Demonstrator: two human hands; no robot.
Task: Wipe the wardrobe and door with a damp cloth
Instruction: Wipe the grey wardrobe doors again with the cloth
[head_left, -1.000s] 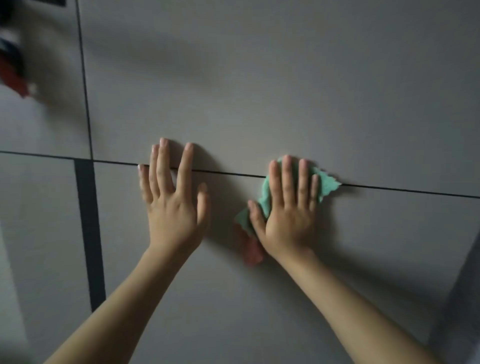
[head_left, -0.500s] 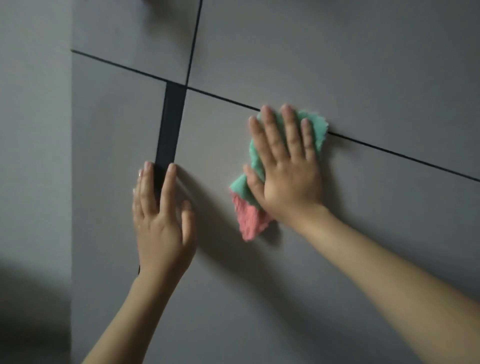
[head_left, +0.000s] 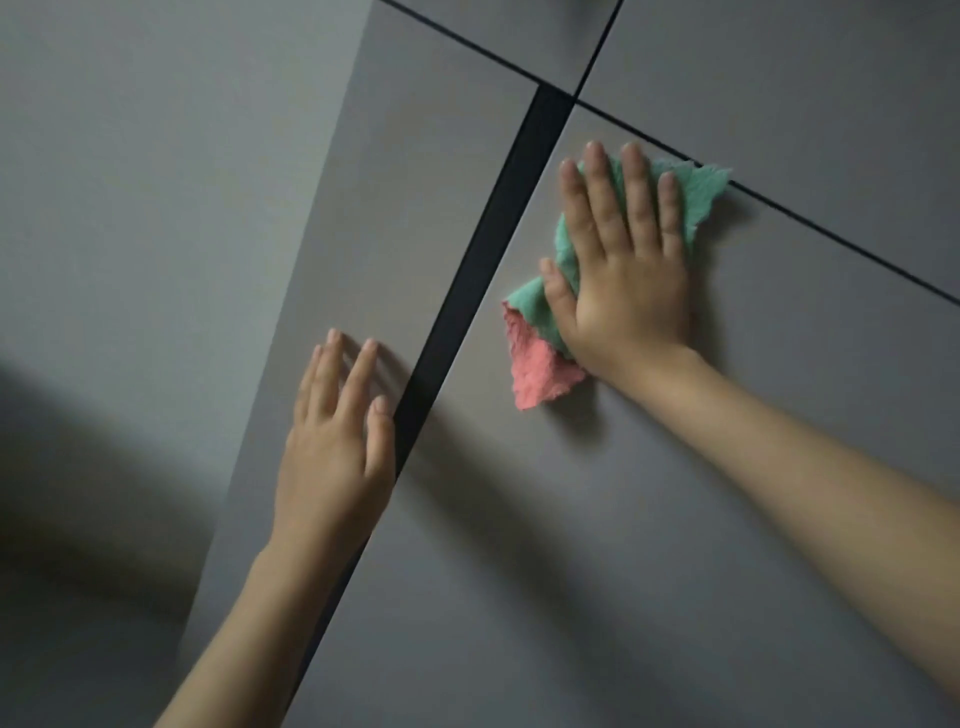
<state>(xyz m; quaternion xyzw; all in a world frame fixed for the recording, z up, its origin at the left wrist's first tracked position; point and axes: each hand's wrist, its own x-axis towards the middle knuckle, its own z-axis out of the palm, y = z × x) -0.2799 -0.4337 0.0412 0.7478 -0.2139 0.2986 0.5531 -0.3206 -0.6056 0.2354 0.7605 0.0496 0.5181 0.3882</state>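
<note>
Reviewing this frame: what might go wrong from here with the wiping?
1. The right hand presses the cloth with flat fingers; its pink corner hangs free and may bunch or slip out.
2. The cloth sits by the dark vertical strip and thin seam, where it may skip dirt.
3. The left hand rests on the panel, possibly leaving prints.

Right hand (head_left: 621, 270) on cloth (head_left: 540, 374), right of left hand (head_left: 335, 441).

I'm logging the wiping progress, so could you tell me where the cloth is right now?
In the head view, the cloth lies flat under the right hand on the wardrobe panel, just right of the black strip.
</note>
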